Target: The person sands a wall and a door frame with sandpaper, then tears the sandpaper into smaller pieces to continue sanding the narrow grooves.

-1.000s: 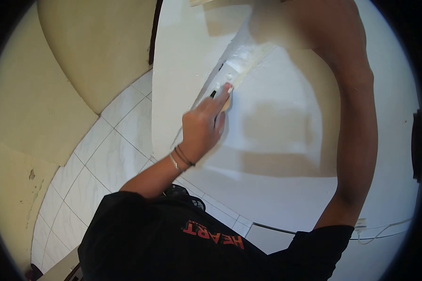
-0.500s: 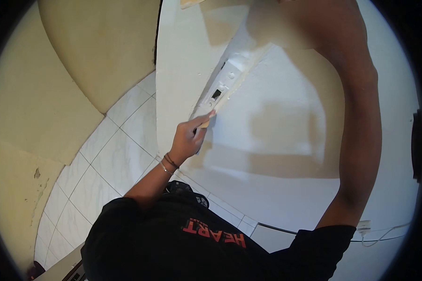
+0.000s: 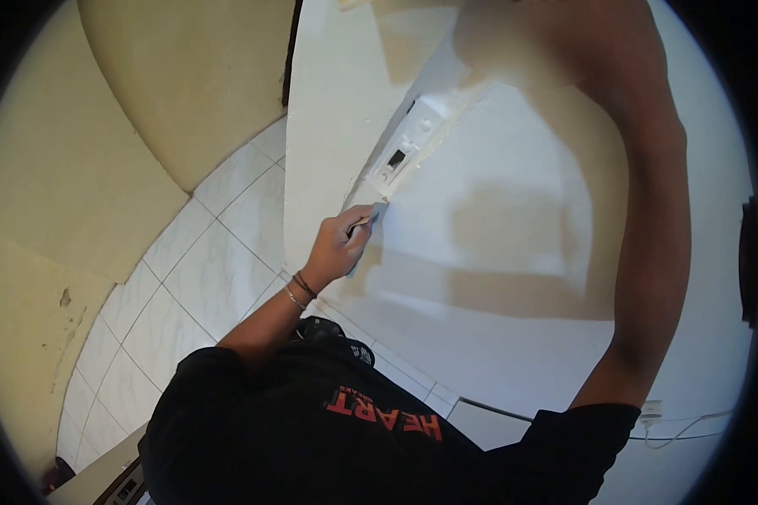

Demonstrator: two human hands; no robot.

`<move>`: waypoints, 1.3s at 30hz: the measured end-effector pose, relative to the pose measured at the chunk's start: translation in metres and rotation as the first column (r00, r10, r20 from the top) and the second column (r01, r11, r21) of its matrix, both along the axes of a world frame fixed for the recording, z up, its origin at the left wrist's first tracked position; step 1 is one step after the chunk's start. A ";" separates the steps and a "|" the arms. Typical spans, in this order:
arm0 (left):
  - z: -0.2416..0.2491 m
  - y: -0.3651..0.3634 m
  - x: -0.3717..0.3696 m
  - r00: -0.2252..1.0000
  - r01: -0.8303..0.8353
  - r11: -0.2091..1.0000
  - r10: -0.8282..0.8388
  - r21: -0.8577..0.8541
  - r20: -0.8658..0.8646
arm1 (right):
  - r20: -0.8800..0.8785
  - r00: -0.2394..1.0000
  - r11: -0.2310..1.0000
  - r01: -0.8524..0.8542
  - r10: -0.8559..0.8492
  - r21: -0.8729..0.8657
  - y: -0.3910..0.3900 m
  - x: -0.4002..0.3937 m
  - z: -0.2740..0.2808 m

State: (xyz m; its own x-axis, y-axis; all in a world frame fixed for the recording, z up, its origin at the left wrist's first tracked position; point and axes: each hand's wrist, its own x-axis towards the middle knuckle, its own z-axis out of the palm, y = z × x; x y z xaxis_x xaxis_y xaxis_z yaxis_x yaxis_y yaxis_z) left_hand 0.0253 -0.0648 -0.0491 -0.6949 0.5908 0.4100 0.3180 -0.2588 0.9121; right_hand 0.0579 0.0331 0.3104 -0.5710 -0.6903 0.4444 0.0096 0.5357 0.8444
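Note:
My left hand [image 3: 343, 246] is closed around a flat scraper [image 3: 380, 215] with a thin grey-blue blade. Its blade lies against the white wall, just below a long white recessed box [image 3: 406, 150]. Several round marks and a dark rectangular opening show in that box. My right arm [image 3: 653, 227] bends up and over to the top of the view. There a soft blur covers my right hand [image 3: 501, 42], near the upper end of the recess, so its fingers and anything in them are hidden.
White wall [image 3: 497, 227] with arm shadows fills the middle. Yellowish walls [image 3: 185, 76] stand to the left, above white floor tiles [image 3: 202, 252]. At lower right a plug [image 3: 651, 411] with a white cord sits in the wall. A dark object [image 3: 748, 263] is at the right edge.
My left hand keeps its grip, and the scraper has turned so that more of the grey-blue blade shows. The view has shifted slightly. My right arm stays raised.

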 end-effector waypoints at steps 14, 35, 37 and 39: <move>-0.026 -0.003 0.013 0.987 -0.151 0.988 0.149 -0.038 -0.053 | 0.093 0.996 0.977 0.018 0.002 -0.215 -0.019 0.012 -0.008; -0.064 0.014 0.004 0.750 -0.520 0.848 0.393 -0.106 -0.531 | 0.060 0.993 0.980 -0.093 0.105 -0.178 0.005 -0.003 -0.011; -0.062 0.003 0.009 0.819 -0.474 0.852 0.334 -0.221 -0.467 | 0.065 0.994 0.979 -0.079 0.092 -0.189 -0.009 0.008 -0.012; -0.061 0.001 0.012 0.824 -0.461 0.873 0.356 -0.156 -0.441 | 0.080 0.993 0.977 -0.064 0.081 -0.204 -0.009 0.007 -0.011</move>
State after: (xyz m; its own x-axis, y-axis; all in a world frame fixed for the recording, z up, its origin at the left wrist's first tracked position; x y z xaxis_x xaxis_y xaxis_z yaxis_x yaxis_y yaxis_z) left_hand 0.0375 -0.0637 -0.1099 -0.7100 0.4043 0.5767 0.6819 0.1900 0.7064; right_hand 0.0647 0.0242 0.2994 -0.5653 -0.6330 0.5289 -0.1045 0.6910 0.7153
